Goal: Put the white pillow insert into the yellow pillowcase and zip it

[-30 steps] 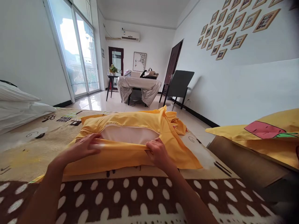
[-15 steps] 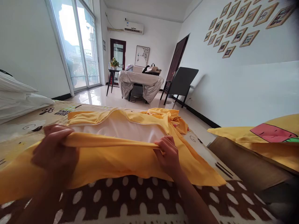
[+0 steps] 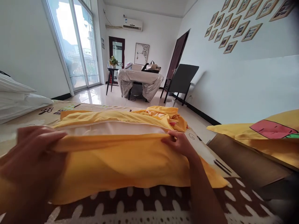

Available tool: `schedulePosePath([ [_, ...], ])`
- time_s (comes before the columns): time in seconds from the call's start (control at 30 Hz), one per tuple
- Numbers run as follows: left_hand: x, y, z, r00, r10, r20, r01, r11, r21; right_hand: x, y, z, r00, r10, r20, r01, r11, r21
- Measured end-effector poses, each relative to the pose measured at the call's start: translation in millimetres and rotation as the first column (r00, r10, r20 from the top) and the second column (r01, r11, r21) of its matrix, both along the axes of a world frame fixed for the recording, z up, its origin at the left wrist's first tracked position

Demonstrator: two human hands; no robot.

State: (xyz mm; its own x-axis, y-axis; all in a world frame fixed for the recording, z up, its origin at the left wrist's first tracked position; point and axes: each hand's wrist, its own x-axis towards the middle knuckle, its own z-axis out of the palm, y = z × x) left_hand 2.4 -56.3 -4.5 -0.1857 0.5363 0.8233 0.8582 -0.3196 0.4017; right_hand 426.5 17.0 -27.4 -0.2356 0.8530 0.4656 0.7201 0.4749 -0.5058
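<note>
A yellow pillowcase lies across the bed in front of me, its long opening facing up. Inside the opening shows a white pillow, mostly covered by the cloth. My left hand, blurred, grips the near edge of the opening at its left end. At the right end, my right hand pinches the same edge between thumb and fingers. Between both hands the edge is stretched nearly straight. Bunched yellow cloth lies just beyond my right hand.
The bed carries a patterned sheet with brown and white spots. White folded bedding is at the left. To the right, a yellow printed pillow rests on a brown surface. Farther off stand a covered table and a dark chair.
My hands have moved apart, the left hand leftward and the right hand rightward along the pillowcase edge. The opening looks narrower and less of the white pillow shows.
</note>
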Motion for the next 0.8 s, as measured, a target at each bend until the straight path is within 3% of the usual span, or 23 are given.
schedulePosePath([
  [0.07,3,20,4.7,0.990,0.104,-0.098,-0.111,0.991,-0.068,-9,4,-7.8,0.995,-0.068,-0.067,0.074,0.993,0.094],
  [0.1,0,32,5.8,0.978,0.131,-0.164,-0.165,0.962,-0.217,-15,4,-10.1,0.991,-0.084,-0.106,0.097,0.987,0.125],
  [0.13,-5,45,6.0,0.964,0.125,-0.236,-0.215,0.886,-0.412,-20,2,-10.9,0.987,-0.090,-0.135,0.110,0.983,0.150],
  [0.17,-13,57,5.3,0.952,0.073,-0.299,-0.247,0.760,-0.601,-26,-2,-10.2,0.984,-0.089,-0.152,0.116,0.977,0.177],
  [0.2,-22,66,3.9,0.946,0.037,-0.322,-0.267,0.649,-0.712,-30,-7,-7.9,0.984,-0.084,-0.156,0.115,0.972,0.207],
  [0.23,-32,74,1.9,0.948,0.028,-0.316,-0.273,0.579,-0.768,-33,-13,-4.6,0.986,-0.075,-0.152,0.110,0.965,0.238],
  [0.27,-40,79,-0.5,0.955,0.038,-0.294,-0.266,0.552,-0.791,-35,-21,-0.4,0.988,-0.062,-0.145,0.099,0.959,0.265],
  [0.37,-57,83,-8.4,0.982,0.064,-0.175,-0.178,0.610,-0.772,-37,-41,11.8,0.984,-0.060,-0.170,0.107,0.954,0.281],
  [0.47,-61,81,-16.0,0.994,-0.043,-0.104,-0.055,0.620,-0.783,-40,-45,15.8,0.963,-0.205,-0.174,0.242,0.944,0.224],
  [0.57,-63,83,-23.1,0.992,-0.098,-0.085,-0.003,0.632,-0.775,-43,-33,10.7,0.962,-0.271,0.008,0.267,0.951,0.154],
  [0.67,-68,86,-29.3,0.978,-0.206,-0.039,0.122,0.711,-0.693,-40,-21,5.7,0.974,-0.136,0.182,0.126,0.990,0.069],
  [0.8,-76,86,-34.9,0.947,-0.319,0.022,0.252,0.703,-0.665,-31,-23,7.5,0.961,0.044,0.272,-0.034,0.999,-0.039],
])
